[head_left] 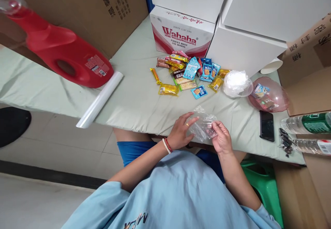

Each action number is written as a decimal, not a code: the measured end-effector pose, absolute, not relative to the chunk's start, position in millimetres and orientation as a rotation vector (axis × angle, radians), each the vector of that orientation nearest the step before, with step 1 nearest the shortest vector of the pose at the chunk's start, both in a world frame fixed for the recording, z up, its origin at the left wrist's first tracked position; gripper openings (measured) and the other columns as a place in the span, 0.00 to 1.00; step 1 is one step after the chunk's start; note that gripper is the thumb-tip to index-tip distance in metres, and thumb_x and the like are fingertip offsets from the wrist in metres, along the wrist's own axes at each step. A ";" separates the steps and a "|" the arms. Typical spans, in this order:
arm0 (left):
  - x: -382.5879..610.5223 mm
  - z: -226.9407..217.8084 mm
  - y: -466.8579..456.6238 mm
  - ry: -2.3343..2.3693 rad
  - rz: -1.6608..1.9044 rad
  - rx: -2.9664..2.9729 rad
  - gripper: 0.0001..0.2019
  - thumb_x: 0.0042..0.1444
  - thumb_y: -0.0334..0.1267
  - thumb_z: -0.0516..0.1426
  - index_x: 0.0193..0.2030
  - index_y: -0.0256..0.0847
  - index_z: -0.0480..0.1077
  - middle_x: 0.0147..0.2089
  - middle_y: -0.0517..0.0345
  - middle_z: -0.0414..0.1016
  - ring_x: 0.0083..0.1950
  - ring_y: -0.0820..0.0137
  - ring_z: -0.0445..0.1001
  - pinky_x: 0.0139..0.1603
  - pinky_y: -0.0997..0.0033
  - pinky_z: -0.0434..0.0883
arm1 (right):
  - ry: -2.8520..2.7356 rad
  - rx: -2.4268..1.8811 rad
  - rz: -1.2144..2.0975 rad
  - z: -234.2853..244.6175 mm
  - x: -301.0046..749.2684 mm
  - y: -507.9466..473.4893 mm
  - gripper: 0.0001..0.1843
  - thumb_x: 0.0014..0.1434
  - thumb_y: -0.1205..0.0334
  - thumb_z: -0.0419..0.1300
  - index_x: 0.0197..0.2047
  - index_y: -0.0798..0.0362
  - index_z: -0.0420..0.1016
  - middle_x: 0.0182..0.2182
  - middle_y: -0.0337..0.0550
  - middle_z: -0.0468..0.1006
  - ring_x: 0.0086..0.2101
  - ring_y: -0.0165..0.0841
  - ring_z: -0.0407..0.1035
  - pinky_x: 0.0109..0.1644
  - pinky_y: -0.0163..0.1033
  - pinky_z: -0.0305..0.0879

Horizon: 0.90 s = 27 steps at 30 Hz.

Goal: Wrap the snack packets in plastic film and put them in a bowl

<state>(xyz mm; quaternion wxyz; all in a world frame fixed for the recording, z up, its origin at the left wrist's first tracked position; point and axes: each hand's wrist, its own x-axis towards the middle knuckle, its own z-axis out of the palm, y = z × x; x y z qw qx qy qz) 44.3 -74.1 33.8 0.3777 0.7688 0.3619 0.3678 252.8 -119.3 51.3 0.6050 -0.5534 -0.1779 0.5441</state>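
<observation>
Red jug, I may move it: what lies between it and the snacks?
The far end of the white roll, then bare cloth, shown in the head view.

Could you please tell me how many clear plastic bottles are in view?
2: the green-labelled bottle at the picture's right edge, and the bottle with a white-and-red label just below it in the picture.
</observation>
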 end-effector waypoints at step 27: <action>4.9 53.0 -17.7 1.315 0.653 1.905 0.18 0.66 0.49 0.55 0.54 0.40 0.74 0.51 0.48 0.76 0.50 0.63 0.77 0.49 0.64 0.76 | -0.919 -1.658 0.803 24.0 303.7 -90.0 0.19 0.54 0.44 0.71 0.40 0.51 0.82 0.31 0.39 0.78 0.28 0.30 0.64 0.31 0.36 0.62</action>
